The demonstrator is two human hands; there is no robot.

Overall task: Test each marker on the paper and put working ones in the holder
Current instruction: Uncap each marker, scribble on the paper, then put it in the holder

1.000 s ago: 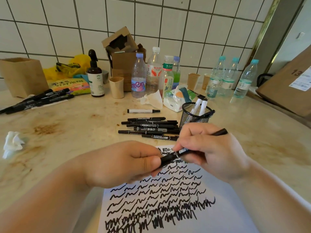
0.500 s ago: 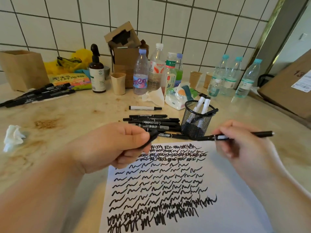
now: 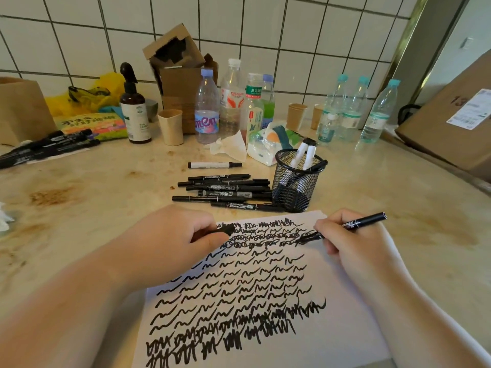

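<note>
My right hand (image 3: 342,243) grips an uncapped black marker (image 3: 356,224), its tip touching the white paper (image 3: 332,338) near the upper right of the black scribbles. My left hand (image 3: 172,243) rests on the paper's upper left edge and pinches the black cap (image 3: 225,230). A black mesh holder (image 3: 295,181) stands just beyond the paper with a few markers in it. Several black markers (image 3: 225,189) lie in a row left of the holder, and one white marker (image 3: 212,165) lies behind them.
Water bottles (image 3: 233,102), paper cups (image 3: 171,127), a brown spray bottle (image 3: 134,115), tissues and cardboard boxes crowd the back of the counter. More black markers (image 3: 47,147) lie at far left. A large carton (image 3: 457,112) sits at right. A crumpled tissue (image 3: 4,216) lies at the left edge.
My hands pulled the cap off the marker and moved apart. My right hand then brought the marker's tip down onto the paper, while my left hand settled on the paper's edge with the cap.
</note>
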